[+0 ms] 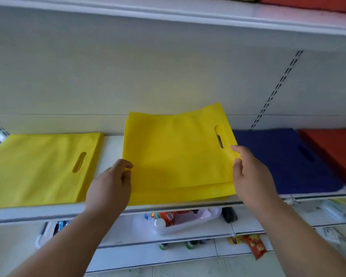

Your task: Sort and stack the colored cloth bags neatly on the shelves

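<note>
The yellow bag stack (178,154), mid-shelf between a lone yellow bag (38,168) and a blue stack (284,160), looks light, floppy and prone to sliding, so the left hand (110,186) and right hand (250,176) each pinch a side edge

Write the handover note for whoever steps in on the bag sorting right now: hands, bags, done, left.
Hands: left hand pinches the left edge of the middle yellow stack; right hand pinches its right edge near the handle slot.
Bags: that stack lies on the shelf, its layers uneven at the front and its far right corner lifted. A second yellow pile lies flat to its left; blue bags and red bags lie to its right.
Done: colors look grouped on this shelf.
Left: probably square up the middle stack and set it flat.
</note>
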Demonstrator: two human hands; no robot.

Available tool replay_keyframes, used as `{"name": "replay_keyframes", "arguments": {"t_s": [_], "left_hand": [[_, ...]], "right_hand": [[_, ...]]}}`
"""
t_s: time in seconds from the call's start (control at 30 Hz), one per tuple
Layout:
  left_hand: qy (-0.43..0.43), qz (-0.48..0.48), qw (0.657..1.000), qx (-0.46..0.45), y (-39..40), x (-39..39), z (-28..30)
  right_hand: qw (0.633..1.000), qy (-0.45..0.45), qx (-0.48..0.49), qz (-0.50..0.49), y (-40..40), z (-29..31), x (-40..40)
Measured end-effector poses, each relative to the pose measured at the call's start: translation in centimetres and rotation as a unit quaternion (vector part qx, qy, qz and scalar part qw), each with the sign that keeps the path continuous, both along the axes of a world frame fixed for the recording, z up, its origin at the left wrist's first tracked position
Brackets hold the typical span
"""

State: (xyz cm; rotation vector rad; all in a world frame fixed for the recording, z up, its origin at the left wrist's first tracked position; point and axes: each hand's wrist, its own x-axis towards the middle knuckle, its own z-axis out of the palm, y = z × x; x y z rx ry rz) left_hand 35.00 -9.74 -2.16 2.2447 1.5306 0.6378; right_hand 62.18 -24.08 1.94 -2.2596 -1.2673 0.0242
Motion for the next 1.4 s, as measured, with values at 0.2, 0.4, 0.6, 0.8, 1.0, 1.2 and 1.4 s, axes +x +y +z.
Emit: {"name": "replay_keyframes", "arguments": {"t_s": [0.2,0.4,0.6,0.8,1.0,1.2,1.4], "left_hand": [[0.053,0.034,0.998,-0.029,-1.1,1.3,-0.4],[0.107,0.053,0.992,-0.031,-0.6,1.7,-1.0],[0.158,0.056,0.986,-0.024,0.1,2.2,-2.3],[0.148,-0.009,0.986,0.069,0.2,1.3,-2.1],[0.089,0.0,0.993,0.082,0.1,-3.0,-2.2],[0.099,0.048,0.992,0.066,4.1,-11.7,-2.7],[0.102,0.061,0.991,0.058,10.2,-22.4,-3.0]], "right_hand": [[0.993,0.063,-0.07,0.071,0.5,-1.7,2.1],[0.987,0.018,-0.139,0.079,2.0,-3.6,2.4],[0.97,-0.075,-0.212,0.094,3.3,-3.9,2.9],[0.967,-0.142,-0.187,0.103,4.0,-2.6,1.1],[0.976,-0.143,-0.026,0.163,6.1,-1.0,-5.8],[0.973,-0.161,0.038,0.164,10.1,0.0,-13.7],[0.976,-0.16,0.051,0.139,14.8,-0.2,-23.1]]}}
